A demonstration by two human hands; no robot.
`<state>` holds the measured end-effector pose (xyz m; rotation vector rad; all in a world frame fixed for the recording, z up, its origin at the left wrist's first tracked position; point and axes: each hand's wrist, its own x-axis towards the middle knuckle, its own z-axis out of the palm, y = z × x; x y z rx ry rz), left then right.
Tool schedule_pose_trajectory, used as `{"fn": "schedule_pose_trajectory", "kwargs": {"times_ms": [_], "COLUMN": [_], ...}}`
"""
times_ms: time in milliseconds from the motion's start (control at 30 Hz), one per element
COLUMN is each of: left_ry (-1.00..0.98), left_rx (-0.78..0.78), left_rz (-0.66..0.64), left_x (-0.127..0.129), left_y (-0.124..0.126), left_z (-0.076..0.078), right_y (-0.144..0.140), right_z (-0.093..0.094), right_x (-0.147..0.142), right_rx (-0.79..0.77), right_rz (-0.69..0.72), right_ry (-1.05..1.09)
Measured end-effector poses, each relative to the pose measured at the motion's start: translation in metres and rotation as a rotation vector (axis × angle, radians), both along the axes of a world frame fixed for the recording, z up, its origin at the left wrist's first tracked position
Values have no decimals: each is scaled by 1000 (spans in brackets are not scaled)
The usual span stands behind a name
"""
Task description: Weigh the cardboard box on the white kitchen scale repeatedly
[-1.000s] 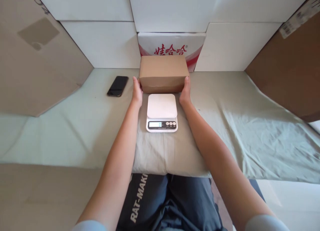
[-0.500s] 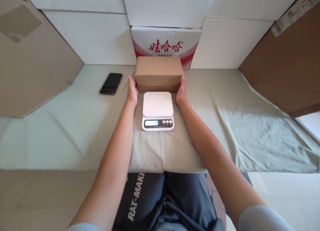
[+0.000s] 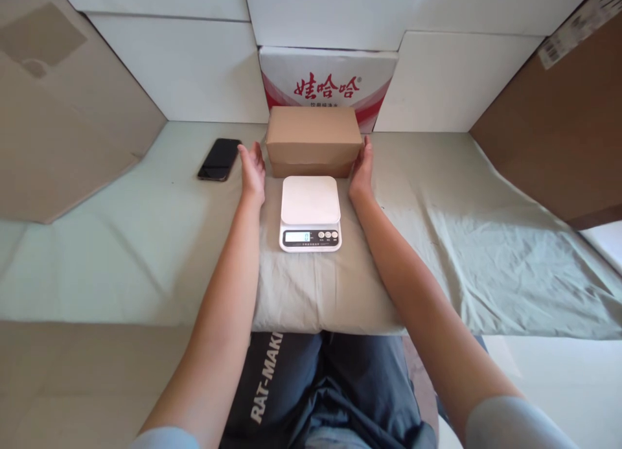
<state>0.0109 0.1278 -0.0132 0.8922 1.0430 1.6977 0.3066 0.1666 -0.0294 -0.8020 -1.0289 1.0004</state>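
A plain brown cardboard box (image 3: 313, 143) sits on the cloth-covered table behind a white kitchen scale (image 3: 311, 201). The scale's plate is bare and its lit display reads 0. My left hand (image 3: 253, 170) is just left of the box, a small gap from it, thumb raised and fingers apart. At the box's right end, my right hand (image 3: 361, 170) has its fingers stretched out alongside; whether they touch the cardboard I cannot tell. Neither hand grips anything.
A black smartphone (image 3: 219, 159) lies on the cloth left of my left hand. Behind the box stands a white and red carton (image 3: 328, 67) among white panels (image 3: 194, 67). Large cardboard sheets (image 3: 72, 125) flank the table on both sides. The pale green cloth (image 3: 121, 267) is wrinkled at right.
My hands have come off the box's ends and moved outward, the left one plainly apart. The box stays in place behind the scale. The whole view has shifted slightly.
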Motion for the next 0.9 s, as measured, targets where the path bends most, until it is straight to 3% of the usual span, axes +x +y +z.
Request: {"fn": "schedule_pose_trajectory", "kwargs": {"times_ms": [267, 667, 900], "left_ry": [109, 155, 116], "left_rx": [-3, 13, 38], "left_rz": [-30, -86, -86], "left_x": [1, 23, 20], "left_y": [1, -24, -17], "left_z": [-2, 23, 16], "right_y": [-11, -6, -10], "right_z": [11, 6, 9], "right_x": [-5, -4, -4], "right_rx": [-68, -29, -29], "right_rz": [-39, -33, -22], "right_ry": [79, 18, 5]}}
